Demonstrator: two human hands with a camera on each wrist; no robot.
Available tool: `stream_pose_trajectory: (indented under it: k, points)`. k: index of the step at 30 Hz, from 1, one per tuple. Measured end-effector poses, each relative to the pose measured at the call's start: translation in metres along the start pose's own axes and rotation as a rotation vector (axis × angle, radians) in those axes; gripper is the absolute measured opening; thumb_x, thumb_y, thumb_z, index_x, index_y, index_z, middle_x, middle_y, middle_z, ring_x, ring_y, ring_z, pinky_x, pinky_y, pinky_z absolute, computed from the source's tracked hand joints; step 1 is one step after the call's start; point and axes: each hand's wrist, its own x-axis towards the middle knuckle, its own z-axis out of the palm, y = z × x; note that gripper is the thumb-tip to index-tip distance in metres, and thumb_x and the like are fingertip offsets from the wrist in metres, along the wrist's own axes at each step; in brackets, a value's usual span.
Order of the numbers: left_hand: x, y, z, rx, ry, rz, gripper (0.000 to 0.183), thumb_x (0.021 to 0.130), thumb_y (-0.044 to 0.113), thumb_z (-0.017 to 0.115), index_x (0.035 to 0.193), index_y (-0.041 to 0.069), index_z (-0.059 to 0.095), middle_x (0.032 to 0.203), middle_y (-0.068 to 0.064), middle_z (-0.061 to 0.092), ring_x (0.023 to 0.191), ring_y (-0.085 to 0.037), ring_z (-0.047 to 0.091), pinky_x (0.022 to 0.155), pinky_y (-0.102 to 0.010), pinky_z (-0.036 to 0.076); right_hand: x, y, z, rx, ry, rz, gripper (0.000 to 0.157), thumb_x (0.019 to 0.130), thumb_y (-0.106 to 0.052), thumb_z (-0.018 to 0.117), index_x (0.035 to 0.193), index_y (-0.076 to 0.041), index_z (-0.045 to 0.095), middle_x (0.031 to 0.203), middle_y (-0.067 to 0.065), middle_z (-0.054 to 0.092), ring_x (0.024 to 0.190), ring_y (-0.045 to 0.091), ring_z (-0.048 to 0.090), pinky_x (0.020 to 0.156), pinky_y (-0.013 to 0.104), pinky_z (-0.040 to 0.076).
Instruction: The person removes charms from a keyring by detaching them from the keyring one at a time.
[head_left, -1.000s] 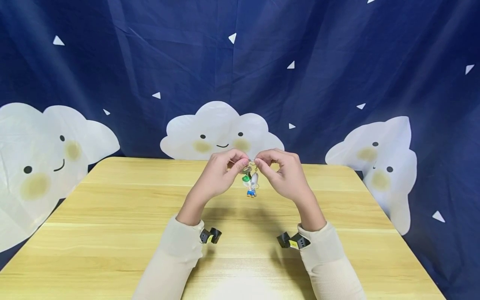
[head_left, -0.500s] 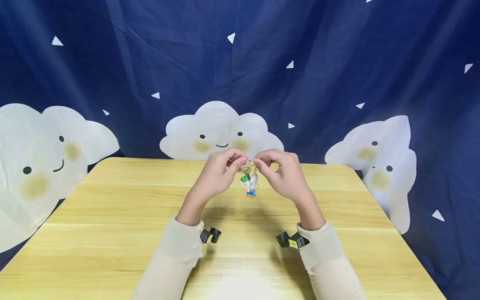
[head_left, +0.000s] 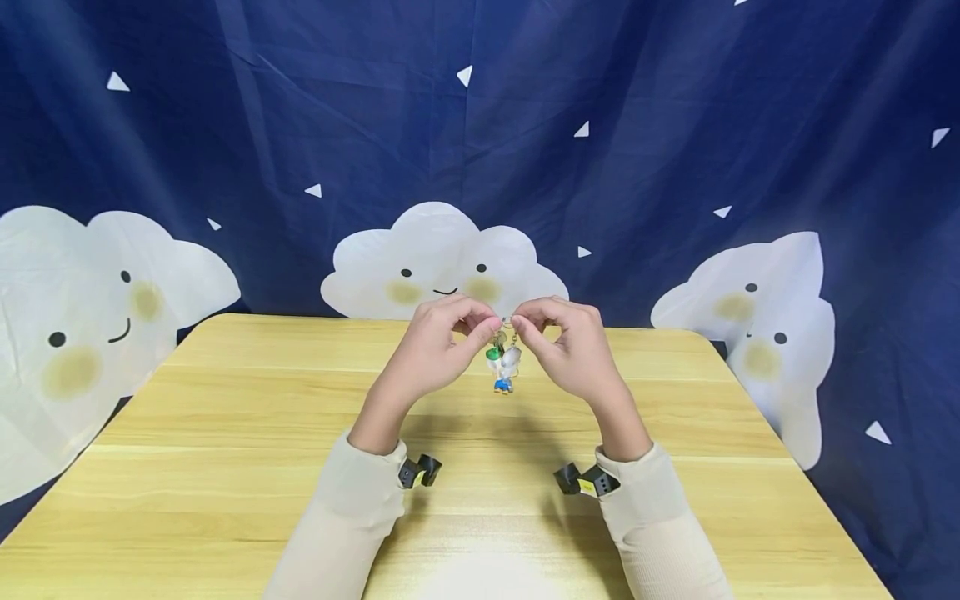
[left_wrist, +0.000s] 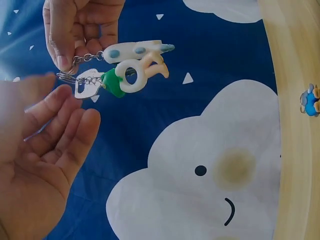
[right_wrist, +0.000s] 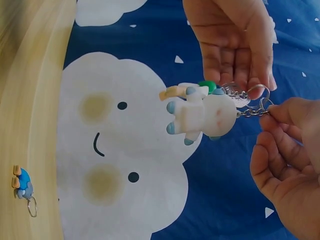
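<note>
My left hand [head_left: 438,346] and right hand [head_left: 566,346] meet above the table, pinching a bunch of keychains at their rings. In the right wrist view, my right thumb and finger grip the metal rings [right_wrist: 265,102] beside the chain of a white figure [right_wrist: 205,115] with pale blue feet. My left fingertips are at the ring on the other side. A green-topped charm [left_wrist: 114,82] with a white hoop [left_wrist: 132,76] hangs alongside, with a flat slotted metal piece [left_wrist: 87,85] by its chain. A small blue figure keychain [right_wrist: 22,182] lies apart on the table.
The wooden table [head_left: 247,400] spans the area under both arms. Behind it hangs a dark blue curtain [head_left: 375,108] printed with white clouds. Each wrist carries a small black camera, such as the left camera [head_left: 420,472].
My left thumb has shifted slightly right, closer to the right hand. The hanging charms have swayed a little and the white figure has turned. The blue figure stays put.
</note>
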Motion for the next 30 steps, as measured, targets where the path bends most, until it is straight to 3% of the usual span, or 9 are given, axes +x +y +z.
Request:
stream_pose_trajectory:
  k: [9,19,30]
  points:
    - [0.0005,0.0018,0.0012,0.028,0.019,0.048,0.008,0.098,0.012,0.07,0.095,0.006,0.075,0.087,0.002,0.067,0.079,-0.009,0.06,0.075,-0.027,0.056,0.0001,-0.0015,-0.0004,-0.009,0.008,-0.019,0.004,0.094,-0.008,0.073,0.092,-0.007,0.077,0.077,-0.003,0.069,0.069,0.01,0.062,0.061,0.027,0.049]
    - [0.0008,0.0036,0.0,0.035,-0.013,0.025,0.007,0.099,0.012,0.068,0.096,0.007,0.072,0.084,0.001,0.062,0.078,-0.012,0.056,0.074,-0.033,0.055,0.0003,-0.0001,0.0002,-0.004,0.02,-0.03,0.004,0.093,-0.009,0.074,0.092,-0.008,0.077,0.076,-0.002,0.069,0.069,0.01,0.061,0.06,0.026,0.049]
    - [-0.0009,0.0031,-0.0016,0.015,-0.002,0.045,0.005,0.099,0.011,0.068,0.097,0.008,0.072,0.088,0.002,0.065,0.08,-0.011,0.058,0.078,-0.03,0.054,-0.0005,0.0022,-0.0004,-0.001,0.036,-0.018,0.006,0.095,-0.01,0.073,0.091,-0.007,0.076,0.075,-0.003,0.068,0.068,0.01,0.061,0.059,0.026,0.048]
